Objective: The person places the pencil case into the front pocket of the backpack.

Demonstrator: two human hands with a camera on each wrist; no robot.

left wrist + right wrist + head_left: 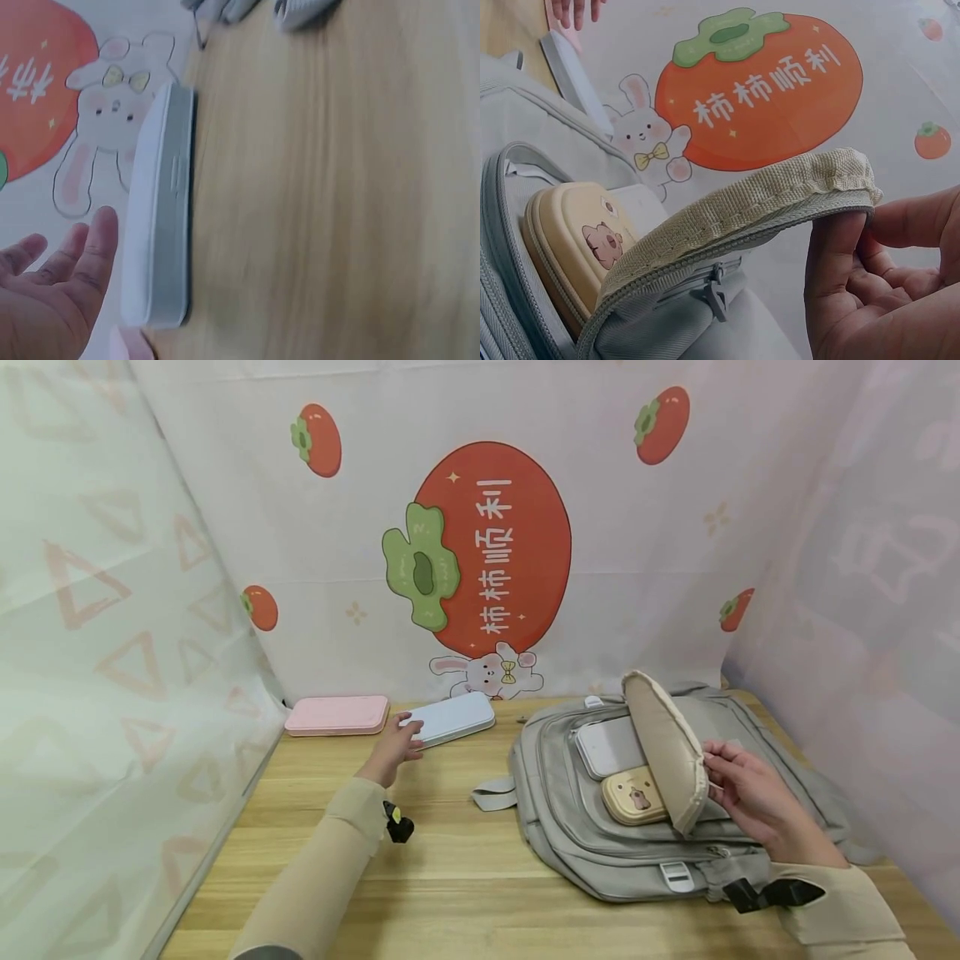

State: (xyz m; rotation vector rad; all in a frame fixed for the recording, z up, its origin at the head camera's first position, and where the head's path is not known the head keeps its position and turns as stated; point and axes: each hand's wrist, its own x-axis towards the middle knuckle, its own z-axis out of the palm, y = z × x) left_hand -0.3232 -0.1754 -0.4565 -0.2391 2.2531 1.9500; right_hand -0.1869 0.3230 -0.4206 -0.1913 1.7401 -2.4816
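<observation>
Head view is showing me a wooden surface (450, 860) with a grey backpack (570, 843) lying flat on it to the right. My right hand (750, 793) is gripping the edge of the backpack's front pocket flap (667, 752) and holding it lifted; the right wrist view is showing the fingers (840, 255) curled under the flap's zip edge, with the thumb behind. Inside the opened pocket a white case (607, 747) and a cream case with a small animal print (633, 797) are lying side by side, the cream one nearer to me.

My left hand (393, 747) is reaching out toward the back of the surface, where a pale blue-white case (453, 718) is lying flat near the printed backdrop (487, 543). In the left wrist view the fingers (94, 247) are straight and loosely spread, just beside the long edge of that case; I cannot tell whether they are touching it. A pink case (337, 716) is lying just to the left of it, close to the corner.
</observation>
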